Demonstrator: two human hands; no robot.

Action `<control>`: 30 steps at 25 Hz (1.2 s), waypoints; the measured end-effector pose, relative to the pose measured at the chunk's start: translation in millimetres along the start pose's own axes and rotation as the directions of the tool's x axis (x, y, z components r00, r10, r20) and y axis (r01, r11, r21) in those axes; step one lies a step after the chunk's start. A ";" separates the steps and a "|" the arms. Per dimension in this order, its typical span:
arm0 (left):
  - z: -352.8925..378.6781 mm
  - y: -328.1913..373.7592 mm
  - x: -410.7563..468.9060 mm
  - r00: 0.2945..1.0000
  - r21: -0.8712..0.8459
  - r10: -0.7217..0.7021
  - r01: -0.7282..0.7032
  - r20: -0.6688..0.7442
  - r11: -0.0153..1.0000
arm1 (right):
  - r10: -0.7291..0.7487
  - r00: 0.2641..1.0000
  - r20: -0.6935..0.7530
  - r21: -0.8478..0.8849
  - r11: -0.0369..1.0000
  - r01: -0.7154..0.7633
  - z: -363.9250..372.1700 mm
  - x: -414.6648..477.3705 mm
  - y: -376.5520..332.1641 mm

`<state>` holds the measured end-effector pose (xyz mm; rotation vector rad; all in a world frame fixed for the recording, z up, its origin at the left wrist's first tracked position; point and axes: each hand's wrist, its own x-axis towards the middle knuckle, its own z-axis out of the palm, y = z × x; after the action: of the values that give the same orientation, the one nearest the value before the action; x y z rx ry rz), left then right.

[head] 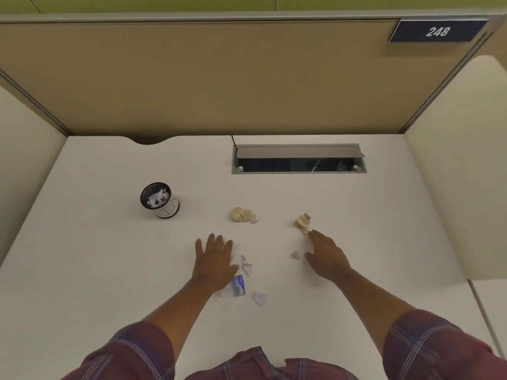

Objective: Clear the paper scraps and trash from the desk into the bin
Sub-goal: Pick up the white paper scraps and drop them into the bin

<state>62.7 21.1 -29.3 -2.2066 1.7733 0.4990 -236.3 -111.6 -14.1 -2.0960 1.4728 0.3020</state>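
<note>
A small round bin point(160, 200) with a dark rim stands on the white desk point(96, 270), with white paper scraps inside. Two crumpled tan paper balls lie mid-desk: one point(240, 214) with a small white scrap point(254, 218) beside it, the other point(303, 223) further right. My left hand point(214, 259) lies flat with fingers spread, just left of several white scraps point(246, 266) and a blue wrapper point(239, 285). A white scrap point(259, 297) lies nearer me. My right hand point(325, 256) is open, fingertips touching the right tan ball, with a small white scrap point(295, 254) by its thumb.
A grey cable hatch point(298, 159) with its lid up is set into the desk at the back. Tan partition panels point(219, 78) wall the desk at the back and on both sides. A blue sign reading 248 point(437, 31) sits top right.
</note>
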 end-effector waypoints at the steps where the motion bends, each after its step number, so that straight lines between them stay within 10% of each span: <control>1: 4.0 4.0 -1.5 1.000 0.017 0.000 0.000 0.007 1.000 | -0.035 0.999 -0.015 -0.030 0.999 0.035 4.4 -2.1 -1.1; 11: 8.8 35.0 -16.1 0.993 -0.106 0.084 -0.092 -0.081 0.990 | -0.247 0.969 -0.013 -0.258 0.937 0.235 48.1 -13.1 -45.1; 17: 4.2 -12.6 -28.5 0.962 -0.456 -0.122 -0.004 -0.246 0.890 | -0.358 0.934 -0.004 -0.207 0.914 0.349 17.5 50.4 -96.7; 24: 41.8 -47.8 -61.1 0.967 -0.547 -0.235 0.146 -0.095 0.824 | -0.378 0.915 0.138 -0.264 0.877 0.402 19.8 87.3 -126.3; 30: 55.4 -32.5 -70.1 0.999 -0.562 -0.034 0.031 0.006 0.826 | -0.516 0.840 0.171 -0.339 0.769 0.542 52.9 57.7 -137.5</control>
<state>75.4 112.9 -50.0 -2.6001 1.7441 1.1391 -81.7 -94.4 -42.7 -2.6736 0.7568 0.4526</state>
